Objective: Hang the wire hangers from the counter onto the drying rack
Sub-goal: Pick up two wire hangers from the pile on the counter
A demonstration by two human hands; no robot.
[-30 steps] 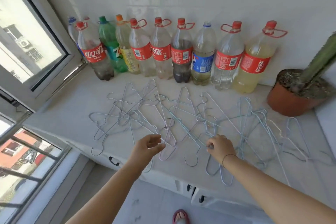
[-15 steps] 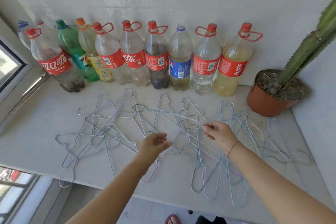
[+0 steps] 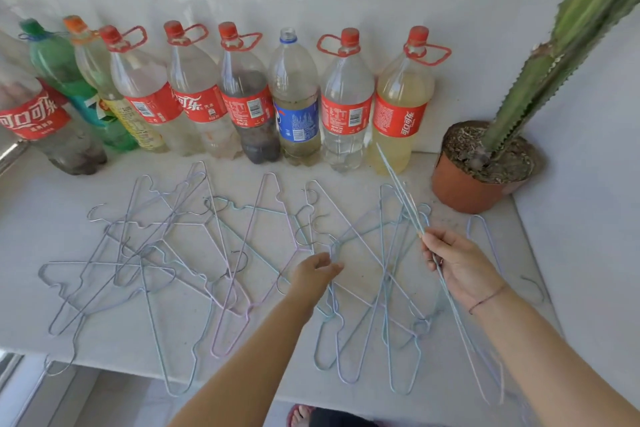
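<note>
Right hand (image 3: 457, 269) is closed round a lifted hanger (image 3: 396, 184), wire pinched between thumb and fingers roughly mid-length. It's held edge-on, so it reads as a thin double line (could be two stacked, can't tell). Long axis runs diagonally: far end up toward the bottles (image 3: 294, 107), near end down past the wrist toward the counter (image 3: 45, 211) edge.

Left hand (image 3: 311, 276) is low over the middle group of hangers (image 3: 381, 288), fingers loosely curled, tips right at a twisted neck just ahead of them. Can't tell whether it has wire between the fingers or is only touching.

The rest are flat on the counter: the left tangle (image 3: 166, 253) is well interlocked, and a lone hanger (image 3: 481, 236) lies beside the cactus pot (image 3: 464, 184). Drying rack not in view, so nothing is hung as far as this shows.

Key relation for the next grab, my read: the neck lies just forward of the left fingertips, and that hanger's body runs back toward the person, hook pointing away toward the wall. The left hand is clearly the nearer one and the right is occupied. Lifting straight up by the neck should work, but neighbours cross over its arms, so expect one to drag along. The left tangle is further from both hands and better left for later.
</note>
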